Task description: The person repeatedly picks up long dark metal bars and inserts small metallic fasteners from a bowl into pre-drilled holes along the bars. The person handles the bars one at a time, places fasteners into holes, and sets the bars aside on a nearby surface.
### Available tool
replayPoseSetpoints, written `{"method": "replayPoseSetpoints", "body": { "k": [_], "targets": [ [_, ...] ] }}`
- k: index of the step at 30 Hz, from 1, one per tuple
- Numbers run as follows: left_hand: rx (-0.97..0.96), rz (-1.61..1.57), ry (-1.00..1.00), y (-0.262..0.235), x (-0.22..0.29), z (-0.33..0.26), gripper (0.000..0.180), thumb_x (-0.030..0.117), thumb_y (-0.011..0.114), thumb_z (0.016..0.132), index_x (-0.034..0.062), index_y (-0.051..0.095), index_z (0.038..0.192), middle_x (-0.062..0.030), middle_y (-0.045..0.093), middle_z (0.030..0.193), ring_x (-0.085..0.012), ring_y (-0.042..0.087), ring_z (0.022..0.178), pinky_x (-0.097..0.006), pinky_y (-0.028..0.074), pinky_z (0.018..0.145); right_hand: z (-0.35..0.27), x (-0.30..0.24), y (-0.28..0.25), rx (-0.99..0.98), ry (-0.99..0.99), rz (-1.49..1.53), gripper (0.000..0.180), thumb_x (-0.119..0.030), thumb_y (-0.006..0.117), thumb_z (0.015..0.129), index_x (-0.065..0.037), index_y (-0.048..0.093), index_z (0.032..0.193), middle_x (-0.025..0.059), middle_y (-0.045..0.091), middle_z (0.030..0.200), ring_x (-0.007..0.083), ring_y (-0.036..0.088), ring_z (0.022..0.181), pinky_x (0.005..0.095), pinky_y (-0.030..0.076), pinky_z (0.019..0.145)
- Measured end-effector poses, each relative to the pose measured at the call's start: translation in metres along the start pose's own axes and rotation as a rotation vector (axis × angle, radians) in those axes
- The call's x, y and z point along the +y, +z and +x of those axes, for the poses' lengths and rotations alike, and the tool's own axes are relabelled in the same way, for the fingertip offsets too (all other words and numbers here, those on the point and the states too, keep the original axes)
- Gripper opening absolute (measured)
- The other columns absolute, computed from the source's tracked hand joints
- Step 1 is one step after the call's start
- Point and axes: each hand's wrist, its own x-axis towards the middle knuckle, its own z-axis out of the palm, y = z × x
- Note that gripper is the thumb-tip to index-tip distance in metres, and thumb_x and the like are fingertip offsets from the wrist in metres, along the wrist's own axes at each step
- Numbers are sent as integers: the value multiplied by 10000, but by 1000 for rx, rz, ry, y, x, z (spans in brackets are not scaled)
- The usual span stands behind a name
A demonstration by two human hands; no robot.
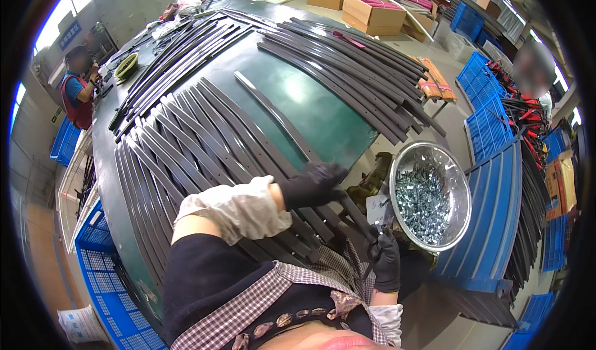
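Observation:
My left hand (313, 185), in a black glove, is closed round a long dark bar (273, 111) that reaches from the green table (329, 111) toward my body. Near the bar's close end, my right hand (386, 262), also black-gloved, has its fingers pinched together. A small shiny metal piece (379, 227) shows at those fingertips. Whether it touches the bar, I cannot tell. Just beyond my right hand stands a round metal bowl (458, 182) filled with many small shiny metal pieces (422, 207). Left of my left hand, several dark bars (186, 139) lie crossed on the table.
More dark bars (347, 64) lie across the table's far right. Blue crates (487, 114) with red and black parts stand at right, beside a blue ribbed panel (481, 219). Another blue crate (115, 282) sits at lower left. A person (77, 92) works at the far left.

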Motion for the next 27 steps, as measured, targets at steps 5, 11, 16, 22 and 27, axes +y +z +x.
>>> {"method": "replayPoseSetpoints", "body": {
  "k": [5, 11, 16, 22, 27],
  "targets": [
    [-60, -537, -595, -18, -20, -42, 648, 412, 687, 930, -21, 417, 1330, -129, 628, 1052, -301, 647, 743, -353, 541, 646, -3, -10, 45, -102, 76, -171, 270, -167, 664, 912, -57, 646, 1158, -31, 597, 897, 18, 465, 594, 175, 357, 541],
    [220, -1254, -848, -22, 19, -64, 573, 382, 655, 965, 2, 403, 1312, -77, 591, 1061, -124, 617, 821, -272, 533, 623, -6, -12, 92, -160, 108, -260, 293, -106, 738, 859, -56, 671, 1139, -67, 614, 803, -13, 442, 612, 163, 340, 560],
    [98, -1500, -613, 0, 48, -89, 356, 317, 637, 988, 5, 572, 1149, -5, 624, 1075, -89, 601, 887, -268, 494, 797, -10, -6, 122, -387, 120, -277, 352, 13, 694, 852, 12, 628, 1198, 32, 667, 1048, 94, 615, 954, 250, 494, 869],
    [328, -1340, -473, 0, 23, -92, 223, 171, 634, 965, 13, 555, 1100, -54, 637, 1033, -118, 621, 918, -270, 515, 763, -29, -35, 149, -444, 100, -274, 446, -3, 682, 811, 16, 600, 1249, 62, 652, 1116, 115, 618, 960, 253, 498, 834],
    [731, -1438, -523, -63, 34, -126, 309, 227, 626, 966, 16, 487, 1143, -109, 612, 1085, -160, 667, 876, -289, 581, 665, -30, -16, 145, -458, -89, -332, 458, 12, 617, 801, 4, 610, 1259, 3, 617, 1020, 29, 468, 744, 173, 364, 638]
  ]
}}
